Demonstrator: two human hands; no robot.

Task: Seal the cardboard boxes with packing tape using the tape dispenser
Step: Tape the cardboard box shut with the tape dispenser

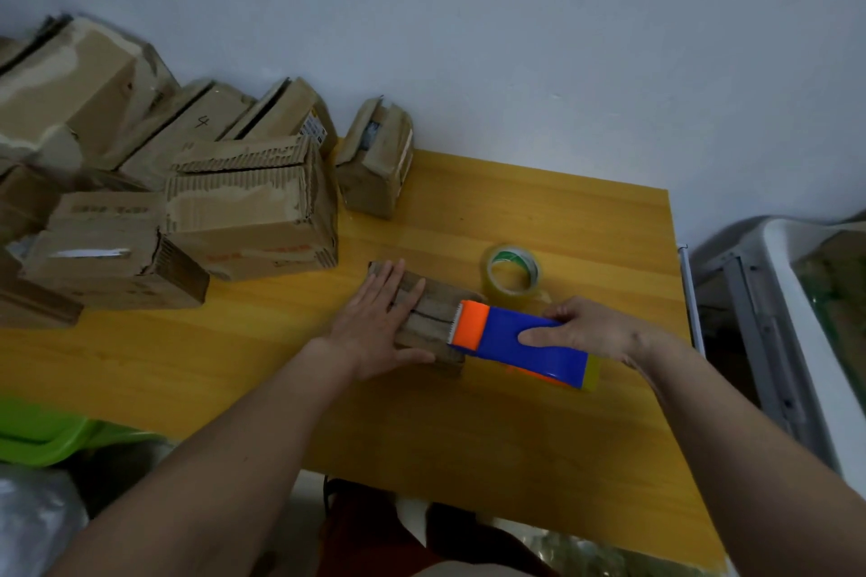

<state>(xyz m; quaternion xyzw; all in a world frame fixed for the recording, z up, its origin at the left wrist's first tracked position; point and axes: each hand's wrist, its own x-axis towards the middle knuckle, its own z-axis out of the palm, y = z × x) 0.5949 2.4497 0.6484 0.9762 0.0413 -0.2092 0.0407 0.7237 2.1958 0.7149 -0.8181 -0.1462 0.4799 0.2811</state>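
Head view: a small box [424, 319] lies on the yellow table [539, 436], flaps down, with a dark centre seam running toward the dispenser [520, 340]. The left hand [375, 323] lies flat on the box top, fingers straight and spread, pressing it down; that grip is released, not curled. The right hand [581, 328] is clenched round the blue body of the dispenser, thumb across its upper face. The dispenser's orange toothed head sits at the right end of the box, at or touching the top edge; contact cannot be confirmed. No tape is visible on the seam.

Risks, as judged:
- The left fingers lie along the seam, directly ahead of the toothed blade. A pull across the box would run the blade toward them unless the hand shifts.
- The box is small and looks light; uneven pressure could let it slide or pivot, carrying the tape off the seam.
- The flaps look worn; weak pressing could leave them gaping under the tape.
- Whether the tape end has caught cannot be told; if not, the pull lays nothing.

A spare tape roll [511, 269] stands just beyond the box's right end. More boxes [253, 206] are stacked well to the left of it.
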